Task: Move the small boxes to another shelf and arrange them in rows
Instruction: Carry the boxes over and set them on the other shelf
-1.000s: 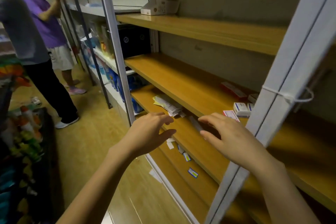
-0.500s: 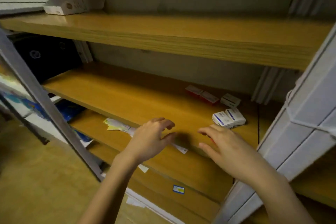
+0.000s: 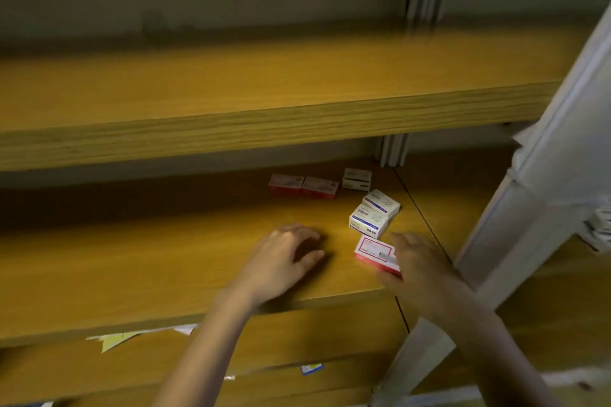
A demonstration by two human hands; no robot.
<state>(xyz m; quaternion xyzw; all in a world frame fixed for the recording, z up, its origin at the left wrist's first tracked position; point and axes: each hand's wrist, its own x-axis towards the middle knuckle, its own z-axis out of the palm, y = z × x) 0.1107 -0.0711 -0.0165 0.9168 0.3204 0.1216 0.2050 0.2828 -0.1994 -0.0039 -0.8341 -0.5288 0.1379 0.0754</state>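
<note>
Several small boxes lie on the middle wooden shelf [image 3: 148, 261]. A red-and-white box [image 3: 372, 248] sits near the front edge, and my right hand [image 3: 418, 269] pinches its right end between thumb and fingers. Behind it are two white-and-blue boxes [image 3: 367, 221] [image 3: 382, 202], one against the other. Farther back, two red boxes [image 3: 286, 183] [image 3: 320, 187] lie side by side, with a white black-striped box [image 3: 357, 178] to their right. My left hand [image 3: 284, 258] hovers palm down over the shelf, fingers loosely curled, holding nothing.
A bare upper shelf [image 3: 231, 109] overhangs the boxes. A white upright post [image 3: 545, 192] stands close to my right arm. More small boxes [image 3: 599, 228] show at the right edge. Papers [image 3: 112, 339] and a blue label [image 3: 310, 368] lie on the lower shelf.
The view swung right and closer to the shelf. Both hands moved in over the middle shelf, and my right hand closed onto the red-and-white box.
</note>
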